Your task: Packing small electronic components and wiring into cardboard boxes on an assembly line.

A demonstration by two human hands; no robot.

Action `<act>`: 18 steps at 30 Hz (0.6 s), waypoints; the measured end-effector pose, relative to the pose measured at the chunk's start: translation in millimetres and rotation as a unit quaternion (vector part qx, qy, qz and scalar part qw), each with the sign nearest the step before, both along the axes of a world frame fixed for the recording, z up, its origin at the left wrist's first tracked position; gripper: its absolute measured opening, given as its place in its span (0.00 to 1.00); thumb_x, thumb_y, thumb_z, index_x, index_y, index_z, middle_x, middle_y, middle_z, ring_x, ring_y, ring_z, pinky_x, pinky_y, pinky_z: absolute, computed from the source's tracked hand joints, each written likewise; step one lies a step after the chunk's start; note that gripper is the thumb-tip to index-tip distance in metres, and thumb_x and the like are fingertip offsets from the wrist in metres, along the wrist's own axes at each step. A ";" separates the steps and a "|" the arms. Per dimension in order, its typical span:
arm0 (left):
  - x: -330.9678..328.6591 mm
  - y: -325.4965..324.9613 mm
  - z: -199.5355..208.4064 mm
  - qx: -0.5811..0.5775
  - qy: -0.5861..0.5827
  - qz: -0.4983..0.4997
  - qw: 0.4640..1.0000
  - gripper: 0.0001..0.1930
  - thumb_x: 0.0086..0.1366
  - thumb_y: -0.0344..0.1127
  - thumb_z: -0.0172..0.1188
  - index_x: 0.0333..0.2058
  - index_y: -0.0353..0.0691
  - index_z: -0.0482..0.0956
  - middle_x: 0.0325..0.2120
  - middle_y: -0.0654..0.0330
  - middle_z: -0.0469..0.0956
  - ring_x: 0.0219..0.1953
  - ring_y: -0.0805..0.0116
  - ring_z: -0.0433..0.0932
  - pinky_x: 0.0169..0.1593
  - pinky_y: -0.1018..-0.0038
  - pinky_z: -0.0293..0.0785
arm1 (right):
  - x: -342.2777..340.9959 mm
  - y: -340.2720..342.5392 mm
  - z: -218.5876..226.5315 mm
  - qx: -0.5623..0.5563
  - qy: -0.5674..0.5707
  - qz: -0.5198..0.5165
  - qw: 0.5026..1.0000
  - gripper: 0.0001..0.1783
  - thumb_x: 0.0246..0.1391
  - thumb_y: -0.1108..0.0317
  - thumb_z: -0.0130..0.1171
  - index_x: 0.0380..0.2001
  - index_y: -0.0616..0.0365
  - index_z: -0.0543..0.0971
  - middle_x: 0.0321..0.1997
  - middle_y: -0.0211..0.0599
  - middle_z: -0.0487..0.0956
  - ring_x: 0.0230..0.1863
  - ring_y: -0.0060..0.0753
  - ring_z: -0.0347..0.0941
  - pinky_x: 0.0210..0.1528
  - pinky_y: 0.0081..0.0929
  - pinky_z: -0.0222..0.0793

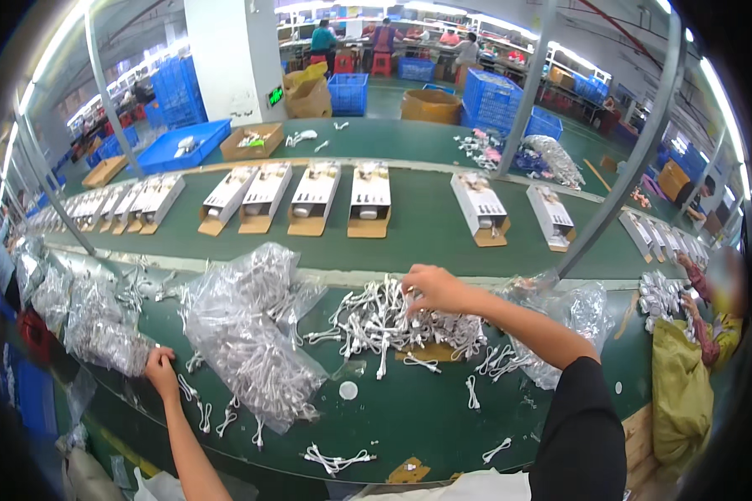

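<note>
My right hand (434, 290) reaches over a heap of white bundled cables (372, 321), its fingers curled down and closed on a white cable at the top of the pile. My left hand (160, 367) is at the near left edge of the bench, fingers bent together beside a clear plastic bag of cables (113, 342); what they pinch, if anything, is too small to make out. Between my hands lies a large clear bag (251, 351) full of white cables. Loose white cables (336, 459) are scattered along the near edge.
Open white boxes (368, 196) stand in a row on the green conveyor (426, 242) beyond the bench. Another clear bag (572, 326) lies under my right forearm. Metal posts (618, 179) rise beyond the bench. At the right, a co-worker (718, 301) handles items near a yellow-green sack (681, 384).
</note>
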State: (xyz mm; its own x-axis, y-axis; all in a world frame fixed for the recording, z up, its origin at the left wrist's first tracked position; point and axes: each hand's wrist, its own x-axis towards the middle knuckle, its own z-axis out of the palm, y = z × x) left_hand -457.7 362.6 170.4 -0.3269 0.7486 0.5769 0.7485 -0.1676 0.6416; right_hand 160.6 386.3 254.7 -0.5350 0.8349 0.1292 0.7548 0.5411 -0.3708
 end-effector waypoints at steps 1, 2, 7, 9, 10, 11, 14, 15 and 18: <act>-0.1 3.1 -0.7 0.004 -0.003 -0.007 1.000 0.06 0.54 0.20 0.47 0.21 0.32 0.71 0.22 0.55 0.77 0.29 0.64 0.76 0.38 0.73 0.71 | 0.0 0.2 -1.1 -0.002 -0.002 0.000 1.000 0.21 0.38 0.57 0.71 0.34 0.56 0.77 0.35 0.41 0.74 0.38 0.44 0.73 0.41 0.36 0.71; 0.3 5.6 -0.7 0.010 -0.007 -0.015 1.000 0.06 0.54 0.20 0.47 0.21 0.32 0.71 0.22 0.55 0.77 0.29 0.64 0.76 0.38 0.73 0.70 | 1.1 0.1 0.0 -0.027 0.032 0.009 0.999 0.21 0.37 0.58 0.72 0.32 0.57 0.76 0.33 0.41 0.74 0.37 0.44 0.73 0.39 0.36 0.70; -23.1 -8.2 -15.1 -0.013 -0.045 -0.017 0.999 0.06 0.52 0.19 0.45 0.20 0.31 0.69 0.23 0.55 0.76 0.28 0.65 0.75 0.37 0.73 0.70 | 5.6 -4.4 -0.3 -0.115 0.186 0.019 0.976 0.18 0.38 0.64 0.73 0.28 0.59 0.74 0.26 0.35 0.74 0.29 0.28 0.74 0.32 0.28 0.70; -23.6 -12.1 -22.8 -0.008 -0.019 -0.008 1.000 0.06 0.51 0.19 0.45 0.19 0.31 0.69 0.23 0.54 0.76 0.29 0.62 0.75 0.38 0.71 0.70 | 13.6 -10.2 21.9 -0.199 0.164 -0.015 0.966 0.16 0.43 0.65 0.70 0.27 0.61 0.73 0.23 0.32 0.74 0.27 0.22 0.73 0.29 0.23 0.69; -17.4 -13.0 -23.6 -0.003 -0.007 -0.008 1.000 0.06 0.51 0.19 0.45 0.19 0.31 0.69 0.23 0.53 0.76 0.29 0.61 0.75 0.39 0.71 0.70 | 21.5 -13.9 34.9 -0.226 0.146 -0.031 0.963 0.15 0.46 0.65 0.68 0.27 0.61 0.72 0.22 0.30 0.75 0.26 0.19 0.73 0.29 0.20 0.68; -15.9 -12.0 -21.4 -0.002 -0.006 -0.013 1.000 0.06 0.51 0.19 0.45 0.19 0.31 0.69 0.23 0.53 0.76 0.29 0.61 0.75 0.39 0.71 0.70 | 27.9 -11.7 40.2 -0.225 0.148 -0.036 0.963 0.15 0.46 0.65 0.68 0.27 0.61 0.72 0.22 0.30 0.75 0.26 0.19 0.73 0.29 0.20 0.68; -18.5 -17.3 -18.2 -0.003 -0.006 -0.007 1.000 0.06 0.51 0.19 0.45 0.19 0.31 0.69 0.23 0.53 0.76 0.30 0.61 0.76 0.39 0.71 0.70 | 39.4 0.5 41.4 -0.269 0.235 -0.057 0.932 0.13 0.49 0.64 0.66 0.26 0.60 0.73 0.24 0.32 0.77 0.26 0.19 0.73 0.28 0.20 0.68; -22.9 -14.9 -19.0 -0.003 -0.009 0.000 1.000 0.05 0.51 0.19 0.46 0.19 0.31 0.69 0.23 0.53 0.76 0.29 0.62 0.75 0.39 0.71 0.70 | 37.5 6.3 37.2 -0.309 0.267 -0.039 0.912 0.12 0.51 0.64 0.65 0.26 0.60 0.73 0.25 0.33 0.78 0.27 0.19 0.73 0.29 0.19 0.68; -18.9 -5.3 -18.8 -0.053 -0.028 0.054 0.997 0.05 0.53 0.21 0.47 0.20 0.31 0.70 0.21 0.54 0.75 0.27 0.64 0.74 0.36 0.72 0.70 | 36.8 23.9 22.9 -0.348 0.271 0.009 0.897 0.11 0.55 0.64 0.60 0.28 0.62 0.77 0.27 0.34 0.80 0.26 0.19 0.72 0.30 0.19 0.67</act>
State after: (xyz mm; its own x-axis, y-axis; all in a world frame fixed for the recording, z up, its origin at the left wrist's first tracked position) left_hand -476.5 357.2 151.6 -0.4383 0.7631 0.4750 0.7208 -0.0173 0.6929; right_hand 197.4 410.2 277.6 -0.5645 0.8067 -0.1750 0.3546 0.0456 -0.9339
